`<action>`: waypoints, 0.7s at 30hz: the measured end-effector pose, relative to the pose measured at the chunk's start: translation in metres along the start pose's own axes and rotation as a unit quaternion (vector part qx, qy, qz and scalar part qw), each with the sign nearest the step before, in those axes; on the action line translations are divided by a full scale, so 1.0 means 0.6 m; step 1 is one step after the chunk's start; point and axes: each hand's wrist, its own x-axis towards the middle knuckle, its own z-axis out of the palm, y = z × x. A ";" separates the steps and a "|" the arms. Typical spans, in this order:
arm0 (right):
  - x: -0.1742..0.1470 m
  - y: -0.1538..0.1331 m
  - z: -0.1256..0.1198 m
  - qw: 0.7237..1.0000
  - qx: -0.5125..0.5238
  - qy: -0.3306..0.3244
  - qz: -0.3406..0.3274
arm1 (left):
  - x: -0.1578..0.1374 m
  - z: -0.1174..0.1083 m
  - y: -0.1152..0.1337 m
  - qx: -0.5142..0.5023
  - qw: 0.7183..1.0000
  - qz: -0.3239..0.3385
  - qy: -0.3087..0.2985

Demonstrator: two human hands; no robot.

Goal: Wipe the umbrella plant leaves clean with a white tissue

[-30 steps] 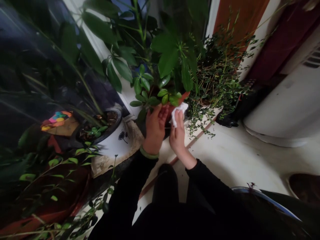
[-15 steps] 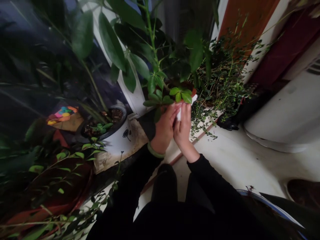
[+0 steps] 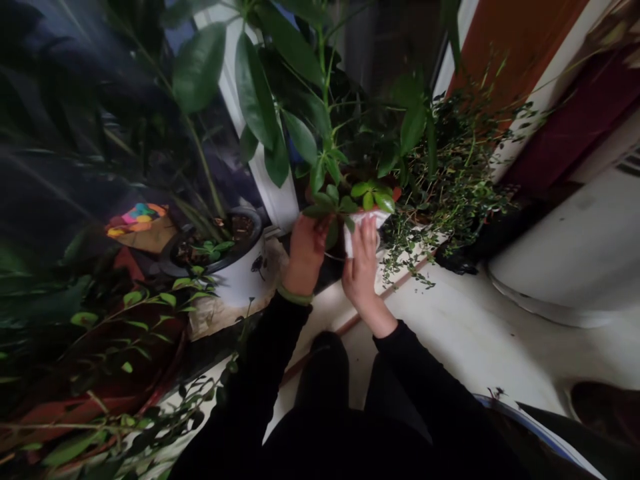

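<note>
Under the right hand's (image 3: 361, 283) clasping fingers (image 3: 369, 237) lies white cloth (image 3: 349, 240); left hand's (image 3: 303, 259) grip unclear

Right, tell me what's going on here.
A person is at a potted plant. Their right hand holds a white cloth or tissue against the reddish pot. Their left hand is at the pot's left side, partly hidden by leaves. A white pot stands further left.
</note>
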 end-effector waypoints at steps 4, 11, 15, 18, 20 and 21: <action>0.018 0.037 -0.012 0.997 0.011 0.069 0.038 | -0.026 0.010 -0.028 0.014 0.999 -0.005 -0.046; -0.009 0.021 -0.018 1.000 0.026 0.011 0.011 | -0.047 0.028 -0.041 0.046 0.997 0.012 -0.060; -0.029 0.021 -0.049 0.997 0.051 0.035 0.044 | -0.049 0.015 -0.042 0.087 0.994 0.006 -0.068; 0.003 0.041 -0.087 0.984 0.052 0.143 0.098 | -0.060 0.010 -0.043 0.118 0.990 0.009 -0.083; 0.036 0.050 -0.106 0.985 0.044 0.147 0.079 | -0.070 0.014 -0.039 0.116 0.988 0.036 -0.095; 0.051 0.052 -0.111 0.988 0.044 0.129 0.067 | -0.074 0.018 -0.036 0.111 0.987 0.049 -0.105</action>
